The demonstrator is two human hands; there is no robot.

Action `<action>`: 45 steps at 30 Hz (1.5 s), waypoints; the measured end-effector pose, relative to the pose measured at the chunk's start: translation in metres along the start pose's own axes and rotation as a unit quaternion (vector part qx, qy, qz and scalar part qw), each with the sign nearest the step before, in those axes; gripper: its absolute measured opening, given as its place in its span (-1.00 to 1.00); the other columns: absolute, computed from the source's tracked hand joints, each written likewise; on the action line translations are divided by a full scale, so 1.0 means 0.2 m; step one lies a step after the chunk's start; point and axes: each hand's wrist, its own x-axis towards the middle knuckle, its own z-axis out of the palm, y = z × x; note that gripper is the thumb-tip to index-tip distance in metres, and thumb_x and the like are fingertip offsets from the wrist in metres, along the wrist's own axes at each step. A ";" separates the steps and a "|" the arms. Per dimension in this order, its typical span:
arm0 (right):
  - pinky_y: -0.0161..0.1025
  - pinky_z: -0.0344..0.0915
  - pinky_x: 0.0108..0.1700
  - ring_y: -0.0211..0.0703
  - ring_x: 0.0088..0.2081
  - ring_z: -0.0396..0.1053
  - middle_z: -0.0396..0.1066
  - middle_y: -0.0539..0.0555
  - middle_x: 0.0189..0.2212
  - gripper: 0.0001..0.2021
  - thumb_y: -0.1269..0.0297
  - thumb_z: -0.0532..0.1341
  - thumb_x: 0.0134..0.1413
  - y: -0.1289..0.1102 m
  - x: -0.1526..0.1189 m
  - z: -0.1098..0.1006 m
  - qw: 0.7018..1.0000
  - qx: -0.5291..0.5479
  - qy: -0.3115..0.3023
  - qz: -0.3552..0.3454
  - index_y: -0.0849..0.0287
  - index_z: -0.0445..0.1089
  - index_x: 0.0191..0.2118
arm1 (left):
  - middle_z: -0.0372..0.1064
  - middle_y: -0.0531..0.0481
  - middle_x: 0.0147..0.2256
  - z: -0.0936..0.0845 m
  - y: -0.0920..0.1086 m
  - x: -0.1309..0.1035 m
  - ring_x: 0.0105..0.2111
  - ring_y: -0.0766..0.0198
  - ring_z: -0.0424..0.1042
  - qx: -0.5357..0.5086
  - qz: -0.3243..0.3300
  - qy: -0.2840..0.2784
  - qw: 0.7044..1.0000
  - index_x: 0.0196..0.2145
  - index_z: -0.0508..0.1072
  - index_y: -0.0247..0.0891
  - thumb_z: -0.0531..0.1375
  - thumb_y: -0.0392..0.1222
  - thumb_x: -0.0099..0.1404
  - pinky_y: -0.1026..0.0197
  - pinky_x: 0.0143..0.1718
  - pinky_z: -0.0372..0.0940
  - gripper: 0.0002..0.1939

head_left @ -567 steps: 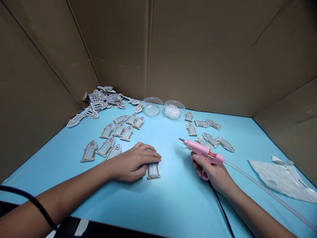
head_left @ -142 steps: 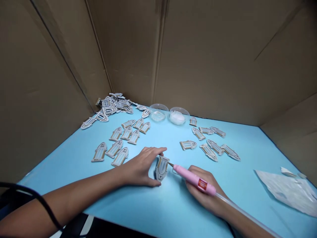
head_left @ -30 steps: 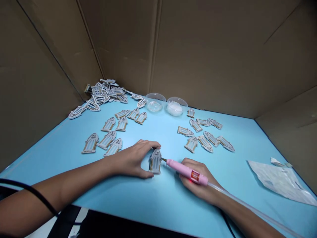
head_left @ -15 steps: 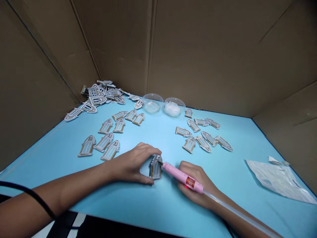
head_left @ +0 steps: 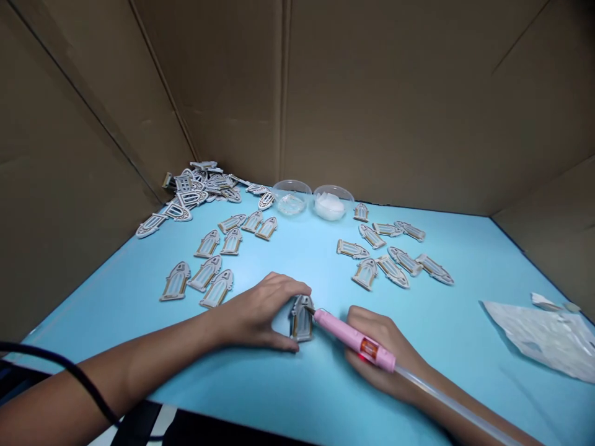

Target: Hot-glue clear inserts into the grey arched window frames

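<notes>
arched window piece (head_left: 302, 319) upright, long axis running front to back, arch pointing away, left hand (head_left: 264, 313) pinching it

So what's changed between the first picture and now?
The left hand was laid over a piece; now it holds an arched piece between thumb and finger. The right hand has brought the pink glue gun leftward to it. Two pieces have joined the right group, and one has left the left group. The clear bowls and plastic bag stay put.
</notes>
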 end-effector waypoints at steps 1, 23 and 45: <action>-0.38 0.05 -0.46 -0.32 -0.52 0.21 0.18 -0.03 -0.53 -0.78 0.48 0.08 0.04 0.00 0.00 0.00 1.000 -0.001 0.003 -0.001 0.11 -0.02 -0.45 | 0.40 -0.24 0.16 0.00 0.00 0.00 0.15 -0.02 0.40 -0.002 -0.003 0.000 1.000 0.27 0.19 -0.18 0.36 0.25 0.33 0.00 0.18 0.28 -0.23; -0.30 0.17 -0.47 -0.24 -0.51 0.25 0.25 -0.03 -0.51 -0.83 0.25 0.17 0.19 -0.03 0.02 -0.09 0.975 0.110 0.070 0.181 0.11 0.25 -0.42 | 0.38 -0.27 0.16 0.00 -0.01 -0.01 0.18 -0.09 0.36 -0.020 -0.115 -0.034 0.993 0.27 0.24 -0.23 0.46 0.24 0.19 -0.08 0.23 0.28 -0.11; -0.26 0.11 -0.51 -0.21 -0.57 0.16 0.17 -0.09 -0.63 -0.69 -0.04 0.22 0.17 -0.01 -0.01 -0.15 0.900 0.164 0.127 0.384 0.10 0.43 -0.18 | 0.52 -0.14 0.04 -0.17 -0.01 0.03 0.08 0.02 0.43 0.041 -0.106 -0.049 0.992 0.09 0.48 -0.23 0.18 -0.23 0.28 -0.05 0.18 0.29 -0.59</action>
